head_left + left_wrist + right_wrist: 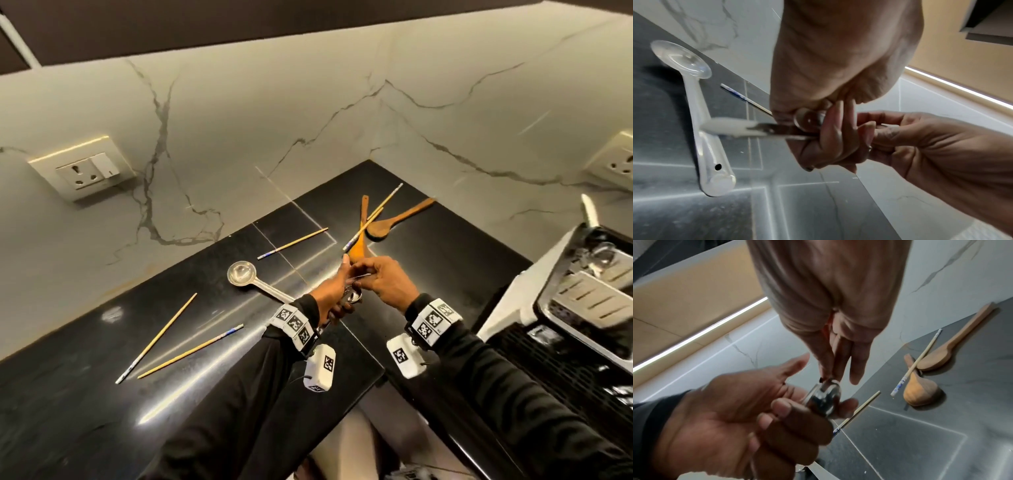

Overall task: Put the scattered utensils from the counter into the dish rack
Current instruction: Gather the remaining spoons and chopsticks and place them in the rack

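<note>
Both hands meet above the middle of the black counter. My left hand grips a small bundle of steel cutlery; a spoon bowl shows between its curled fingers and a pale handle sticks out to the side. My right hand pinches the top of that bundle with thumb and fingertips. On the counter lie a steel ladle, several chopsticks and two wooden spoons. The dish rack stands at the right.
Marble walls close the counter's back corner, with a socket on the left wall and another on the right. The counter's front edge runs just under my forearms. Two chopsticks lie at the near left.
</note>
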